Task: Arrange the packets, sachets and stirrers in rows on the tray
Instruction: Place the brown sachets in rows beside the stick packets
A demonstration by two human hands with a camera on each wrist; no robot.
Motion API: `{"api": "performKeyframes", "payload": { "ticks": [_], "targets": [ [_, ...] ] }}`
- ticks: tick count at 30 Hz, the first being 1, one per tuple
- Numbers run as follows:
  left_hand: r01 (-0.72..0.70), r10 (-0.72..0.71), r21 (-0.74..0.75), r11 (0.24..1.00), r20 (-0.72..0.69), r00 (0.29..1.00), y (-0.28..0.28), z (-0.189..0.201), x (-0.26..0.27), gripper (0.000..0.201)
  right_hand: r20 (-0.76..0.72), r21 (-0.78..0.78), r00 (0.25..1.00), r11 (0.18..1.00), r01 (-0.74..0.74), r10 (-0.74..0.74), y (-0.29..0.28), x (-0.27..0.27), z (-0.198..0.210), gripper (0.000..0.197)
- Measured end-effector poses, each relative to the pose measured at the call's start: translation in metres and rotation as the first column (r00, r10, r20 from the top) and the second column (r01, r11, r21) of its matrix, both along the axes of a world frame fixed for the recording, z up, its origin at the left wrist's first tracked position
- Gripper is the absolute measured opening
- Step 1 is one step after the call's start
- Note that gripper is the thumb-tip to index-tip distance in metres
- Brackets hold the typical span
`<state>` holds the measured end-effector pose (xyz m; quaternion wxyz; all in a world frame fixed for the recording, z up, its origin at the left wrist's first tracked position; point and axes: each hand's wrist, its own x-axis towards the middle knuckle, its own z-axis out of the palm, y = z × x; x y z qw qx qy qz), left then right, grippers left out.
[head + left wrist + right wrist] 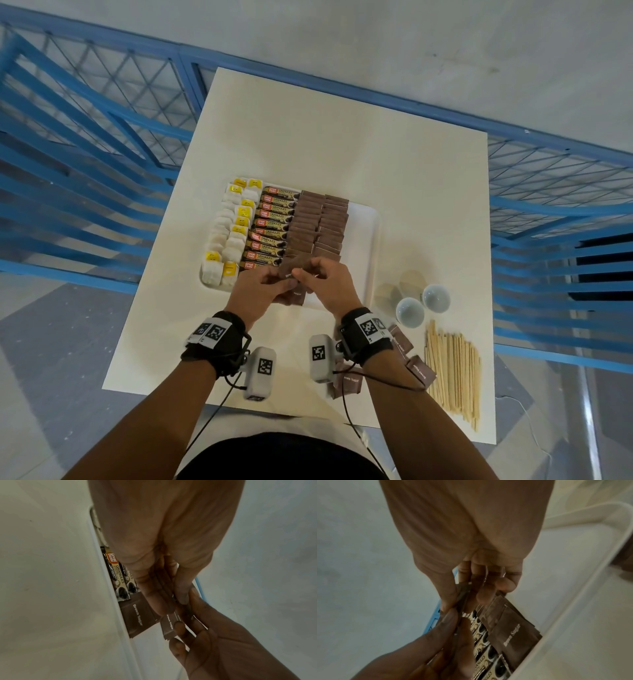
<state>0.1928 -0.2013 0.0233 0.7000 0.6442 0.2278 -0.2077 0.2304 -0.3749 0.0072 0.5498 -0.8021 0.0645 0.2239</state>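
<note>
A white tray (363,240) holds rows of yellow-tagged tea bags (233,233), coffee granule sachets (270,229) and two columns of brown sugar packets (318,222). Both hands hover over the tray's near edge. My left hand (274,282) grips a small stack of brown sugar packets (163,582) between thumb and fingers. My right hand (308,277) pinches one packet of that stack (169,626) by its edge (462,595). Another brown sugar packet (135,616) lies flat on the tray below. Wooden stirrers (452,370) lie in a bundle on the table at the right.
Loose brown sugar packets (419,370) lie on the white table (342,137) under my right wrist. Two small white cups (410,311) and clear lids (411,281) sit right of the tray. Blue railings (85,154) flank the table. The tray's right strip is bare.
</note>
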Motion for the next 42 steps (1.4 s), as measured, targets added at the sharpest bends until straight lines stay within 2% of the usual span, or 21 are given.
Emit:
{"api": "performKeyframes", "payload": {
  "ticks": [2, 6, 9, 14, 22, 25, 28, 30, 35, 38, 42],
  "targets": [
    [0.042, -0.042, 0.056, 0.998, 0.009, 0.999, 0.002, -0.001, 0.000, 0.017, 0.030, -0.052, 0.998, 0.997, -0.059, 0.060, -0.003, 0.002, 0.001, 0.020],
    [0.026, -0.029, 0.101, 0.994, 0.024, 0.999, 0.003, -0.002, 0.002, 0.008, 0.014, -0.014, 1.000, 1.000, 0.025, -0.025, -0.004, 0.001, 0.003, 0.015],
    [-0.010, 0.006, 0.130, 0.991, 0.027, 1.000, 0.004, -0.004, 0.004, 0.011, -0.006, 0.011, 0.999, 0.999, 0.035, -0.035, -0.002, 0.000, 0.005, 0.018],
    [0.009, -0.017, 0.182, 0.983, 0.043, 0.999, 0.005, -0.003, 0.006, 0.015, -0.033, 0.040, 0.995, 0.995, 0.091, -0.090, -0.003, 0.000, 0.005, 0.017],
    [-0.099, 0.066, 0.302, 0.948, 0.119, 0.991, 0.003, -0.005, 0.008, 0.013, -0.025, 0.089, 0.995, 0.991, 0.095, -0.093, 0.001, -0.005, 0.005, 0.014],
    [-0.095, 0.083, 0.270, 0.958, 0.054, 0.995, 0.002, -0.006, 0.009, 0.023, -0.012, 0.071, 0.989, 0.987, 0.145, -0.145, 0.003, -0.006, 0.003, 0.012],
    [0.011, -0.008, 0.131, 0.991, -0.023, 1.000, 0.002, -0.002, 0.003, 0.014, 0.008, 0.044, 0.987, 0.986, 0.162, -0.162, 0.002, -0.008, -0.001, 0.011],
    [0.073, -0.072, 0.119, 0.990, -0.013, 0.997, 0.004, -0.002, -0.003, 0.011, 0.003, 0.010, 0.992, 0.992, 0.126, -0.126, 0.000, -0.011, -0.006, 0.011],
    [0.070, -0.066, 0.128, 0.989, -0.033, 0.997, 0.007, -0.008, -0.004, 0.013, -0.035, -0.065, 0.998, 0.996, 0.053, -0.055, -0.008, -0.017, -0.010, 0.015],
    [0.061, -0.052, 0.153, 0.986, -0.059, 0.997, 0.006, -0.009, -0.004, 0.013, 0.005, -0.094, 0.995, 0.991, 0.095, -0.095, -0.013, -0.014, -0.008, 0.011],
    [0.101, -0.085, 0.206, 0.973, -0.086, 0.993, 0.011, -0.013, -0.002, 0.016, 0.051, -0.185, 0.965, 0.948, 0.261, -0.256, -0.026, -0.005, -0.012, 0.010]
  ]
}}
